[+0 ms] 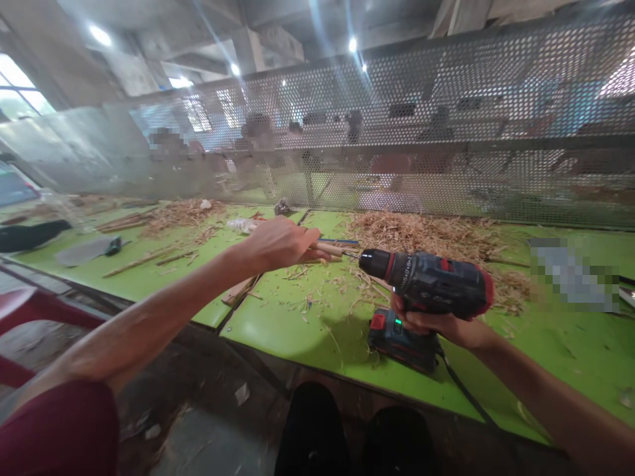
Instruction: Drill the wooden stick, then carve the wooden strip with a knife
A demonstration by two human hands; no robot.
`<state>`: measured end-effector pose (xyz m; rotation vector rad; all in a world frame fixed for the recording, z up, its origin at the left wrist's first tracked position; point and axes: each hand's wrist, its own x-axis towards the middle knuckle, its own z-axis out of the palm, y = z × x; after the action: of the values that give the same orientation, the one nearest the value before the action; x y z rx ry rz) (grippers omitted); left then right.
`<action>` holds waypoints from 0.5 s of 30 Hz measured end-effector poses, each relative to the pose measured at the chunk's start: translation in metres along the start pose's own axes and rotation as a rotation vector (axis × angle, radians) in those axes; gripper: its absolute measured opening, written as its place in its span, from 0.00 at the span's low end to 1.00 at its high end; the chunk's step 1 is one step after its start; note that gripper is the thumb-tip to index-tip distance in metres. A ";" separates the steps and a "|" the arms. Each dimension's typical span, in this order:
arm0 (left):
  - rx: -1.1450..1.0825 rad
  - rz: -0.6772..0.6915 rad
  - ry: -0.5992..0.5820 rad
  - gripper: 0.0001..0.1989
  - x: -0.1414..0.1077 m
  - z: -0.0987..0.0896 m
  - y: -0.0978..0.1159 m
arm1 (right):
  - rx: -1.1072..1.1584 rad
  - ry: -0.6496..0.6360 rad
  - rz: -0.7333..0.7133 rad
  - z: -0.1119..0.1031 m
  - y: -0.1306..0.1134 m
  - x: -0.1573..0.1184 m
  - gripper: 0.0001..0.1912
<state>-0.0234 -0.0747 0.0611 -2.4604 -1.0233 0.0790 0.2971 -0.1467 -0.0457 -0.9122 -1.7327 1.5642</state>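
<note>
My left hand (pixel 280 243) is closed around a thin wooden stick (pixel 328 249), whose end points right. Facing that end is a black and red cordless drill (pixel 426 281), gripped at its handle by my right hand (pixel 431 322). The drill lies level, its chuck toward the stick, and a small green light glows on its battery base. A thin bit reaches from the chuck to the stick's end; whether it has entered the wood I cannot tell. Beyond the stick lies a slim blue rod (pixel 340 241).
Wood shavings (pixel 426 231) are heaped on the green table (pixel 297 334) behind the drill, with another shavings pile (pixel 183 218) farther left. A perforated metal screen (pixel 377 125) stands along the back. A red plastic chair (pixel 44 311) is at the left, and thin sticks (pixel 136 262) lie near it.
</note>
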 end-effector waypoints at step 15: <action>-0.033 0.034 0.048 0.30 -0.001 0.003 -0.002 | 0.011 0.001 -0.006 0.001 -0.001 0.000 0.14</action>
<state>-0.0258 -0.0727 0.0587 -2.4969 -0.9703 0.0136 0.2959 -0.1470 -0.0447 -0.9016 -1.7234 1.5677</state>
